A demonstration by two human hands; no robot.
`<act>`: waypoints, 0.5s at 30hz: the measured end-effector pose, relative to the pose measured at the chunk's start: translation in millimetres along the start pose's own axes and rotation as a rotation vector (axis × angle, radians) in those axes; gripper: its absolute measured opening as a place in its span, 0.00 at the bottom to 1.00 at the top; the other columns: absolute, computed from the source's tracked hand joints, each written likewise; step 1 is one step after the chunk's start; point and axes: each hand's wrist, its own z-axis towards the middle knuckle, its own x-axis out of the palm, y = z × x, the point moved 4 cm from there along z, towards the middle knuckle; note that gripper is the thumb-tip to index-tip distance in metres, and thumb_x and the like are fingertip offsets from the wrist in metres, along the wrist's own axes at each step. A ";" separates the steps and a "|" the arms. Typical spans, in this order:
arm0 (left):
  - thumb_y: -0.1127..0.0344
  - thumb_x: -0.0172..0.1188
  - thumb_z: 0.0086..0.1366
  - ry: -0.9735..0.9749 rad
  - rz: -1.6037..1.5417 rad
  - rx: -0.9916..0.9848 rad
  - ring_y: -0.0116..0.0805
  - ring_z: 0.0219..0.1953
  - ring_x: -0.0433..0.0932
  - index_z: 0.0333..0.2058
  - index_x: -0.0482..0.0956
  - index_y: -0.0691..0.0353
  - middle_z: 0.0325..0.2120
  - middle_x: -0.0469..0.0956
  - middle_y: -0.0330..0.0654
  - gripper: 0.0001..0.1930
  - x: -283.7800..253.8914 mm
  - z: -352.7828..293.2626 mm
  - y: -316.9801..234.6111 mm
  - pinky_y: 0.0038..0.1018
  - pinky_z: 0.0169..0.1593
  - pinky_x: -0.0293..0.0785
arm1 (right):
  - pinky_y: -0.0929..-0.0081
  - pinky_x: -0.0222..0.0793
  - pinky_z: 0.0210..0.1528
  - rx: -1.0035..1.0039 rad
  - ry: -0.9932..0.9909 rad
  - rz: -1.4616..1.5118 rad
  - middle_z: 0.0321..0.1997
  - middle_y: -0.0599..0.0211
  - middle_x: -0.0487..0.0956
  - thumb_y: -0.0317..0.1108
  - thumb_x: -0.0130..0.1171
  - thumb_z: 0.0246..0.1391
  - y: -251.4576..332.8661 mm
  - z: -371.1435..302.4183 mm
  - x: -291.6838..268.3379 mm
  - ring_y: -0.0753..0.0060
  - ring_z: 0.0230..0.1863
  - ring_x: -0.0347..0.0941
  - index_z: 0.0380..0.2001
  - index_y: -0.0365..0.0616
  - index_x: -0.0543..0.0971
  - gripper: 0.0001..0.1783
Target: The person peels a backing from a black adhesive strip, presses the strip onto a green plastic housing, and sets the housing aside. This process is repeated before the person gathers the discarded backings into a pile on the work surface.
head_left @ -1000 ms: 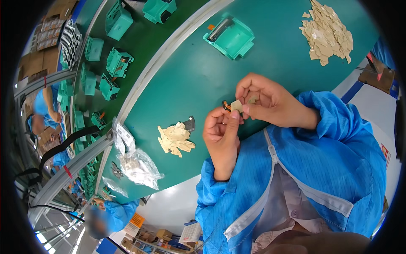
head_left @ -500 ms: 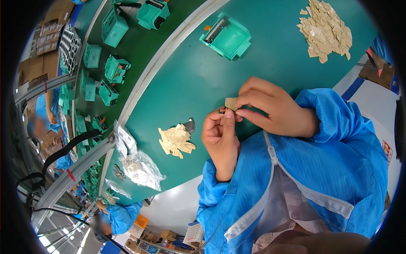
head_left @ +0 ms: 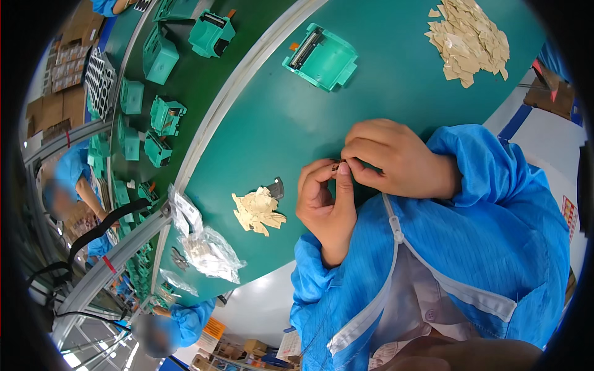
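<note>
My left hand point(head_left: 328, 201) pinches a small dark part with a trace of orange point(head_left: 337, 166) between thumb and fingers, just above the green tabletop. My right hand point(head_left: 396, 157) meets it there, its thumb and forefinger pressed together at the part's edge. What the right fingertips hold, if anything, is hidden. Nearest on the left lies a small pile of tan paper pieces point(head_left: 258, 210), with a black flat piece point(head_left: 276, 187) at its upper edge. Beyond my hands, a green plastic housing point(head_left: 331, 59) with a dark roller rests on the table.
A larger heap of tan pieces point(head_left: 473, 43) lies at the far right. Clear plastic bags point(head_left: 213, 253) lie at the left edge, near a metal rail point(head_left: 216, 123). Past the rail, several green housings point(head_left: 211, 32) stand on a green belt. Co-workers in blue point(head_left: 192, 321) are at the left.
The tan square that showed at my right fingertips is no longer visible. My right fingers have closed in against the small part. Housings beyond the rail have shifted slightly down and left.
</note>
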 end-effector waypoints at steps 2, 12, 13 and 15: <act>0.78 0.61 0.66 0.014 -0.002 -0.043 0.27 0.38 0.76 0.36 0.77 0.69 0.40 0.77 0.43 0.03 -1.7 0.0 -2.9 0.22 0.43 0.73 | 0.64 0.69 0.33 0.078 0.024 0.080 0.31 0.61 0.72 0.27 0.61 0.49 -4.4 1.2 -1.8 0.57 0.31 0.72 0.30 0.41 0.73 0.07; 0.65 0.75 0.53 0.169 0.732 0.494 0.41 0.41 0.74 0.45 0.83 0.63 0.41 0.74 0.46 0.20 -28.0 19.2 -48.0 0.31 0.44 0.71 | 0.81 0.66 0.34 0.502 0.120 0.879 0.34 0.69 0.75 0.33 0.56 0.64 -40.9 -5.0 -18.6 0.81 0.32 0.70 0.29 0.40 0.71 0.11; 0.60 0.76 0.50 0.200 0.779 0.559 0.41 0.42 0.74 0.45 0.83 0.62 0.41 0.74 0.45 0.23 -22.4 22.9 -55.9 0.32 0.44 0.71 | 0.81 0.66 0.35 0.585 0.164 0.996 0.34 0.69 0.76 0.33 0.55 0.64 -28.5 -1.5 -20.8 0.82 0.33 0.70 0.30 0.41 0.73 0.10; 0.54 0.77 0.47 0.233 0.824 0.629 0.41 0.42 0.74 0.45 0.83 0.61 0.41 0.74 0.45 0.27 -11.4 31.5 -65.7 0.33 0.44 0.71 | 0.81 0.67 0.35 0.664 0.206 1.112 0.35 0.68 0.78 0.34 0.55 0.65 -22.2 -0.2 -24.8 0.83 0.33 0.70 0.31 0.42 0.74 0.09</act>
